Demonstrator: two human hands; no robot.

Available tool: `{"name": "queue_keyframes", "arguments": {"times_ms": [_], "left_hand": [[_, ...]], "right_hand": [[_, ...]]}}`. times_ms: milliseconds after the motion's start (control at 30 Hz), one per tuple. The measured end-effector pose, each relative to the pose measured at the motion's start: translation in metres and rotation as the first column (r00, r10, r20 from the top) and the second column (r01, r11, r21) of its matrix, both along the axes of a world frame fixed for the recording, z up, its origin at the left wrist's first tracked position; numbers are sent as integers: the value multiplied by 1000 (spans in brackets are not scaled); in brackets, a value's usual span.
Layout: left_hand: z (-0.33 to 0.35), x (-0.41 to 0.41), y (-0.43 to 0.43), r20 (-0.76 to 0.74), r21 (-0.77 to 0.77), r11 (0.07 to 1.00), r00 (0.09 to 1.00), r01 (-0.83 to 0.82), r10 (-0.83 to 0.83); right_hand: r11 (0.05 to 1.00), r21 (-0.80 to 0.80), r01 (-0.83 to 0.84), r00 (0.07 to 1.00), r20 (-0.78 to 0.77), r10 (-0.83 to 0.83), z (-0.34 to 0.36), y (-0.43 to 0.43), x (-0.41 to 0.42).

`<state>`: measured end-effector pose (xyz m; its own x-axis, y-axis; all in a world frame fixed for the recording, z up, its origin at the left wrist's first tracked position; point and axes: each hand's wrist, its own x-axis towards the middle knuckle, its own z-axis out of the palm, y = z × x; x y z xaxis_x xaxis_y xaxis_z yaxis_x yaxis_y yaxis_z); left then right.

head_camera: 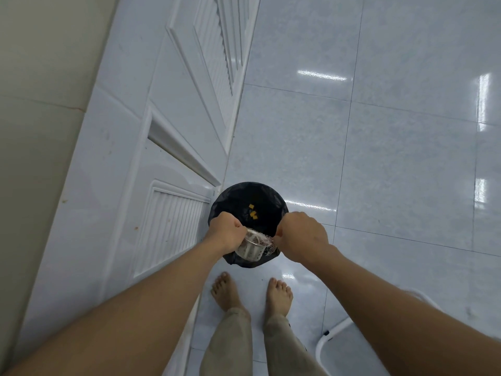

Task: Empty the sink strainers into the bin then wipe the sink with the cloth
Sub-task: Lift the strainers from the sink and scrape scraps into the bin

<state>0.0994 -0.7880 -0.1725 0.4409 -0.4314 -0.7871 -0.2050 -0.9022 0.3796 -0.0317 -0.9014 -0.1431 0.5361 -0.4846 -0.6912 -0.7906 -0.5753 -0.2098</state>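
Squarely over bin (230,198) near rim: left hand (223,230) grips tilted strainer (250,250), perforated base pointing near; right hand (301,237), just right, pinches mesh net (267,241). Bin mouth lies farther out.

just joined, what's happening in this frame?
A person stands over the black-lined bin. The left hand holds a metal sink strainer above it; the right hand pinches the mesh net at the strainer's rim. A few yellow scraps lie in the bin.
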Motion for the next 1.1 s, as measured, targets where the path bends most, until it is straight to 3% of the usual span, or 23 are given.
{"name": "queue_keyframes", "arguments": {"times_ms": [133,300,400,500,667,867,1100], "left_hand": [[4,8,-3,71,-46,990,989,133,-130],[6,16,-4,125,-64,965,962,253,-244],[6,21,-4,142,-67,954,950,291,-279],[5,25,-5,180,-60,944,934,324,-309],[6,25,-5,210,-52,937,921,345,-328],[6,25,-3,254,-35,932,905,361,-341],[10,23,5,333,-69,945,900,319,-279]], "right_hand": [[998,-1,66,996,51,-66,0,4,-3],[971,230,72,993,73,-90,-3,19,-2],[970,176,166,983,54,-177,-7,27,-5],[968,129,214,962,145,-232,-8,34,-8],[950,265,164,964,164,-212,-9,46,-10],[955,102,280,936,191,-295,-8,45,-17],[899,121,420,877,202,-437,-4,36,-35]]}}
